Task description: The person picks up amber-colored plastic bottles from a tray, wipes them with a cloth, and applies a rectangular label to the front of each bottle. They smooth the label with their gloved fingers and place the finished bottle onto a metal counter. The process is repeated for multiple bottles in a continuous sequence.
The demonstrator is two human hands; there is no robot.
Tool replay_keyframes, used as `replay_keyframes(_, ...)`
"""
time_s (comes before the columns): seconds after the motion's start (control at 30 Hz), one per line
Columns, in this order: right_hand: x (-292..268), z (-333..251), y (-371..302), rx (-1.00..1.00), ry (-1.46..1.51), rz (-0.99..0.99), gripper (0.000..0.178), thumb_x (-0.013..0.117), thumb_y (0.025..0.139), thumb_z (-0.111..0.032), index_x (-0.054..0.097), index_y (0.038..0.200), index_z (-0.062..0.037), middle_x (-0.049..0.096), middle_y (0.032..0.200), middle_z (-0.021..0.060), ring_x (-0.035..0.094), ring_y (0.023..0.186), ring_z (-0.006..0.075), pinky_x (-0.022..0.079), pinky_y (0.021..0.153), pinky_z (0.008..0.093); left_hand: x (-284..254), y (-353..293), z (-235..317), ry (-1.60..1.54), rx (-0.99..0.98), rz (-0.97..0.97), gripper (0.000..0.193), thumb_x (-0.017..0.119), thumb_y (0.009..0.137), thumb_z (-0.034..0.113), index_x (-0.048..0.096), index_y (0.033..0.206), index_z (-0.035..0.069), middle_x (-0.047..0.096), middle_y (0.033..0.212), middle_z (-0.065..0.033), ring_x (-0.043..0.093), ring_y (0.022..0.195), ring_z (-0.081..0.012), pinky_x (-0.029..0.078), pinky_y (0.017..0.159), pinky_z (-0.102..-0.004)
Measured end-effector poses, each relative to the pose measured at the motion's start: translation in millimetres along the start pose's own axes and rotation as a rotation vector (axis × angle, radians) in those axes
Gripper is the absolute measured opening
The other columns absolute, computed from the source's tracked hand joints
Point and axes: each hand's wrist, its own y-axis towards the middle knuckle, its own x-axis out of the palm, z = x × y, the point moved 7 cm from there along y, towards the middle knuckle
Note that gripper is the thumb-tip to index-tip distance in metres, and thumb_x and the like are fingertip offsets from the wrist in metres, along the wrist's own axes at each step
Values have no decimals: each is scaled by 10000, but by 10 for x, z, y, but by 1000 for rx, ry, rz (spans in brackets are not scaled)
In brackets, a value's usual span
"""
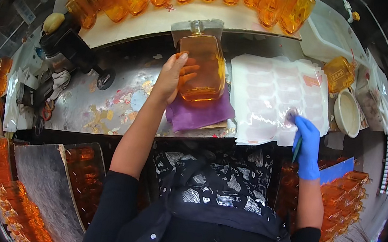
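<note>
Left hand [170,79]: you are clasping the amber bottle [206,68] at its left edge, thumb lying in front, fingers spreading behind and showing through. The neck is pointing away beyond your fingertips; the base is sitting over the purple cloth [204,116], contact unclear. Judged glass: stiff, fairly heavy, slick, breakable; the side edges are offering the surest hold. Right hand [306,140], gloved: you are curling fingers round a slim green tool [297,150]; the fingertips are hovering at or touching the pale sheets [267,89], cannot tell which.
</note>
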Motion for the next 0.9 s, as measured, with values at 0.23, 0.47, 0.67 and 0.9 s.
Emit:
replay_keyframes(0.23, 1681, -1406, 156, -714, 80, -355, 212, 593, 924, -45, 673, 1115, -1, 701, 1057, 52, 629, 942, 83, 489, 857, 222, 2, -33, 9, 13, -14, 34, 437, 567, 953, 355, 446, 1239, 48, 553, 1103, -100, 599, 1034, -227, 488, 874, -344)
replay_keyframes(0.47, 2338, -1159, 33, -1336, -479, -449, 274, 682, 803, -95, 699, 1063, -180, 687, 1101, 44, 697, 776, 250, 561, 654, 295, -86, 102, 109, -112, 15, -15, 518, 608, 909, 319, 405, 1283, 23, 547, 1139, -105, 559, 1073, -189, 471, 905, -322)
replay_keyframes(0.67, 2280, -977, -85, -1368, -836, -327, 275, 667, 797, -97, 694, 1055, -187, 681, 1129, 15, 606, 507, 199, 509, 512, 282, 52, 157, 238, 110, 161, 52, 500, 670, 876, 189, 410, 1255, -6, 567, 1154, -111, 569, 1071, -172, 482, 920, -321)
replay_keyframes(0.9, 2066, -779, 133, -984, -324, -155, 255, 687, 847, -210, 645, 1053, -66, 673, 1040, 73, 611, 646, 135, 488, 603, 242, 58, 229, 220, 65, 174, 84, 502, 674, 875, 188, 420, 1250, -30, 583, 1144, -116, 579, 1031, -152, 483, 882, -287)
